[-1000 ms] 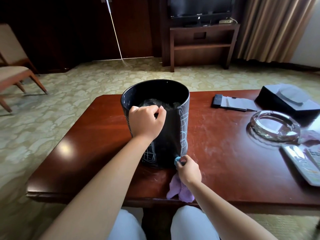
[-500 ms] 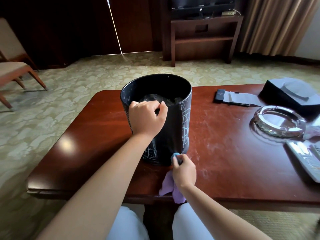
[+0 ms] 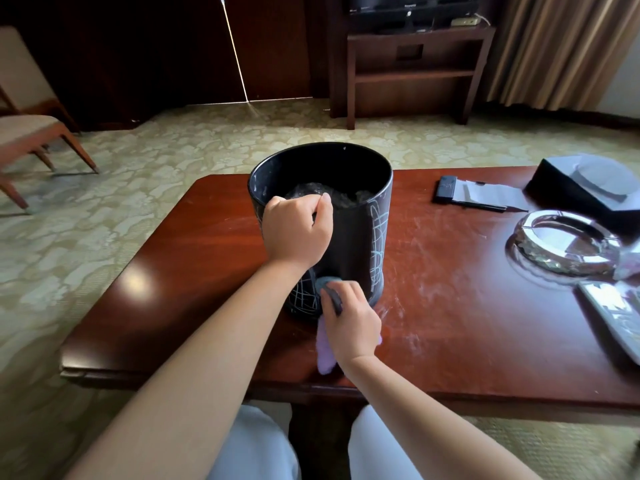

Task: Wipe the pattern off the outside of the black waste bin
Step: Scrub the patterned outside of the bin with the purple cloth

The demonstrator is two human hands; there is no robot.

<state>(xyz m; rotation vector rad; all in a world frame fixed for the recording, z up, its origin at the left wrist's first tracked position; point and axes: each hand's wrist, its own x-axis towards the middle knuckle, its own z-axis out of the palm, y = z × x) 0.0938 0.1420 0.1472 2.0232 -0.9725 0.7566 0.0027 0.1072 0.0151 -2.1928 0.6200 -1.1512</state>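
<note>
Bin: black waste bin stands upright on the table, near its front edge.
Left hand: grip curled over the rim, steadying it.
Right hand: grip pinching a purple cloth against the low scribbles, to rub them off.

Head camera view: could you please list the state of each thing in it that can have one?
black waste bin: upright on the table, open top, scribbled lines on its side
left hand: grips the bin's near rim
right hand: holds the cloth against the bin's lower wall
purple cloth: bunched, tail trailing on the table
table: smeared with whitish dust
glass ashtray: upright
</note>
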